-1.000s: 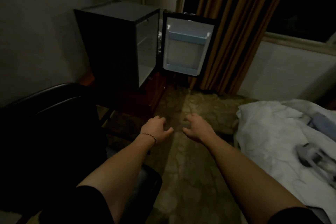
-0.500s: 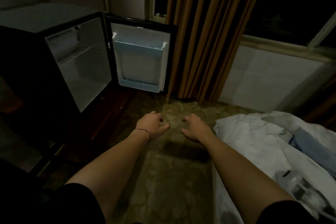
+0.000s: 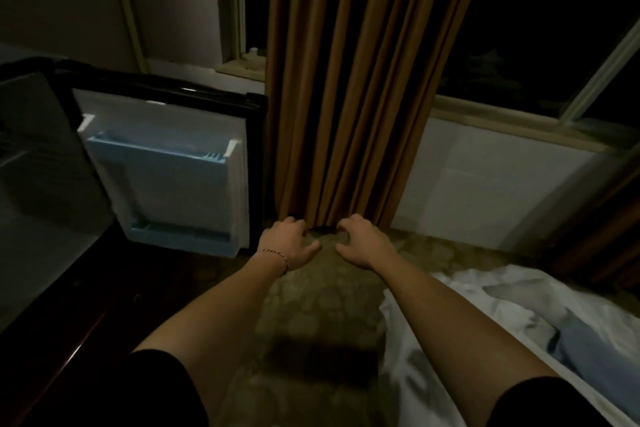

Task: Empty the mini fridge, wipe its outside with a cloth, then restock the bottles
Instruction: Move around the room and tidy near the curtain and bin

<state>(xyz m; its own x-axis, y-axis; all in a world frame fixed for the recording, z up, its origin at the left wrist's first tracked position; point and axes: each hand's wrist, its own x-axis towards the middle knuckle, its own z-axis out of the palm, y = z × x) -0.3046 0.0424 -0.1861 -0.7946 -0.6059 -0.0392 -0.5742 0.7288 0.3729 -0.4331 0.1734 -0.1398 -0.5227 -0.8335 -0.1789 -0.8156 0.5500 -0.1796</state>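
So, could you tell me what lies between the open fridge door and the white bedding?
In the head view, only patterned floor and the person's forearms separate the fridge door from the white bedding.

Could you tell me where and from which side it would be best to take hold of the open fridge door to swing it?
Probably the fridge door by its free black edge next to the curtain, from the front. It stands wide open, hinged at the cabinet side, and the left hand is nearest.

Head cam, looks fwd & down, near hands (image 3: 322, 246), fridge door (image 3: 166, 170) left.
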